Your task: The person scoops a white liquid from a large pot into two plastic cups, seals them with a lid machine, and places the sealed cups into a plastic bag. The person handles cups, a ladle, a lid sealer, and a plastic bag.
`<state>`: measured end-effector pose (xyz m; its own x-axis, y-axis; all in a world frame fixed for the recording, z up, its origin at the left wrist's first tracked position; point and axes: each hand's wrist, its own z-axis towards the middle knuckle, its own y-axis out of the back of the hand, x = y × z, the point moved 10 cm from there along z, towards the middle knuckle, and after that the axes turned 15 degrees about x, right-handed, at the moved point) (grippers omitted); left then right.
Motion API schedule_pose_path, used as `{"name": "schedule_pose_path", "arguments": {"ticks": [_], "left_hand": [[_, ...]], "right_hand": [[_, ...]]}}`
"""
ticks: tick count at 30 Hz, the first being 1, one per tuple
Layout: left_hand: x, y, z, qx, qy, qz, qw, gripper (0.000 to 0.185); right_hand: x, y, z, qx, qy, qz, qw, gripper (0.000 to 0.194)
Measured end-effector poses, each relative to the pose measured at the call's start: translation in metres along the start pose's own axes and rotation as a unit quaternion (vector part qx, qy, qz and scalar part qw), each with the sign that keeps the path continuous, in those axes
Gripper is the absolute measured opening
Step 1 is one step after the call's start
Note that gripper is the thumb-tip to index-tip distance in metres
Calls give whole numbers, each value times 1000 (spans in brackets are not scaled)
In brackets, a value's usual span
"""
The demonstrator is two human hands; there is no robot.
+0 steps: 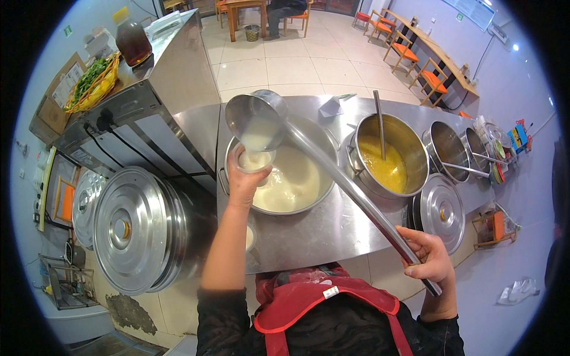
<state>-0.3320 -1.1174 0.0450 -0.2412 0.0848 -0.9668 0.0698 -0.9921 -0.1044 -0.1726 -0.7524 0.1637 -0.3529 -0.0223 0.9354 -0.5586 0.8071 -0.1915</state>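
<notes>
My left hand (242, 178) grips a clear plastic cup (254, 161) above a large steel pot (291, 212). Whitish liquid (289, 182) lies inside that pot. My right hand (425, 253) is closed around the handle of a long steel ladle (356, 196). The ladle's bowl is tilted over the cup, with whitish liquid at its lower lip and more in the cup. On the steel counter (307, 242), partly hidden by my left forearm, stands another cup (250, 238) with pale contents.
Right of the white pot stands a steel pot of yellow liquid (383, 164) with a handle sticking up. Farther right are smaller steel pots (447, 151) and stacked lids (443, 213). Large lidded drums (131, 229) stand at left. A person (285, 15) sits at a far table.
</notes>
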Motion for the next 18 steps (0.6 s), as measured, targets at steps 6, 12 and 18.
{"name": "schedule_pose_path", "arguments": {"ticks": [6,12,18], "left_hand": [[-4,-5,0,9,3,-14,1000,82],[-1,-8,1,17,18,-40,999,83],[-1,-6,1,-2,19,-10,1000,83]], "right_hand": [[1,0,-5,-2,-8,-34,999,81],[4,2,-11,-19,-4,-91,996,77],[6,2,-11,-17,5,-149,989,74]]}}
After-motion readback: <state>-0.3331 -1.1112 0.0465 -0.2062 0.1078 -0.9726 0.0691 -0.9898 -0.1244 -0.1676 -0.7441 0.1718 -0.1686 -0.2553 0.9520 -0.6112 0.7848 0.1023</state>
